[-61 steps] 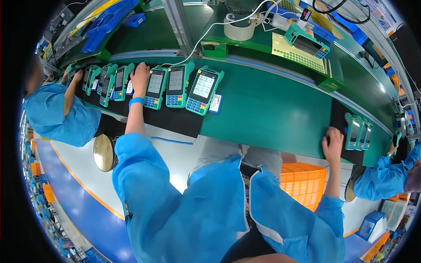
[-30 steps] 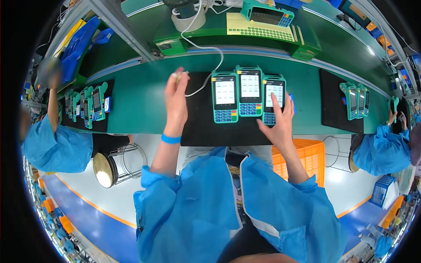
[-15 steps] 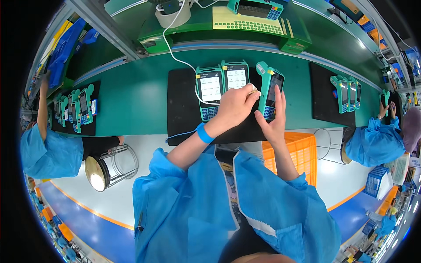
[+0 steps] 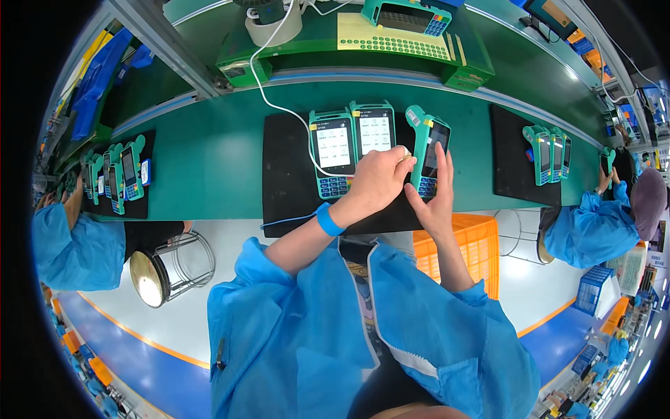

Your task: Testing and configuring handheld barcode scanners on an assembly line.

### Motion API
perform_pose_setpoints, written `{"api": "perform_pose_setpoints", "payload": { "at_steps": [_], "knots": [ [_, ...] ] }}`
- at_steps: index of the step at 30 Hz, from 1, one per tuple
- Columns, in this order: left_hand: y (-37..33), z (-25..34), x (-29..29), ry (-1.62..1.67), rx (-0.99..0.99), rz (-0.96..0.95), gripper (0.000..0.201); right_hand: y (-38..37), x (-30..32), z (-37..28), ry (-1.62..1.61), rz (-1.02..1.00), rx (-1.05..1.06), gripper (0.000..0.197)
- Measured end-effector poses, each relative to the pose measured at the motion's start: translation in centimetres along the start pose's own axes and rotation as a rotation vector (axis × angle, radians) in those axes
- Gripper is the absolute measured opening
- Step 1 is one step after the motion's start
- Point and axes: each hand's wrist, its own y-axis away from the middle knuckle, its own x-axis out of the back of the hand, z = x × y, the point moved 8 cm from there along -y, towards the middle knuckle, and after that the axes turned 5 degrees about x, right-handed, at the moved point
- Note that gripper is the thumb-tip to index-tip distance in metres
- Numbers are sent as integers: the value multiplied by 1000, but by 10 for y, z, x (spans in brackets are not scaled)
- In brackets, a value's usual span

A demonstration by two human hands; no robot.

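Three teal handheld payment terminals with blue keypads are before me on a black mat. The left terminal and the middle terminal lie side by side with lit menu screens. The right terminal is turned slightly, its screen dark. My right hand grips it, thumb at the lower left edge and fingers along the right side. My left hand, in a blue wrist strap, pinches the end of a white cable against the right terminal's left side. The plug itself is mostly hidden by my fingers.
A green shelf behind the mat bears another terminal and a roll of tape. More terminals stand on mats to the left and right, near seated co-workers. An orange crate is below the table edge.
My hands keep nearly the same hold on the cable end and right terminal. The left co-worker's raised arm has come down to the terminals there. The whole view has shifted slightly.
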Motion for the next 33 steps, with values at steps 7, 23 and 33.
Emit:
{"api": "perform_pose_setpoints", "payload": {
  "at_steps": [7, 23, 33],
  "knots": [
    [-9, -11, -5, 72, 122, -147, 25, -2, 0, 2, 24, -29, 2, 95],
    [6, -7, -6, -128, 31, -51, 24, -126, 12, -51, 216, -63, 271, 21],
    [11, -10, -14, -115, -27, -27, 26, -235, -93, -51, 376, -150, 601, 24]
  ]
}}
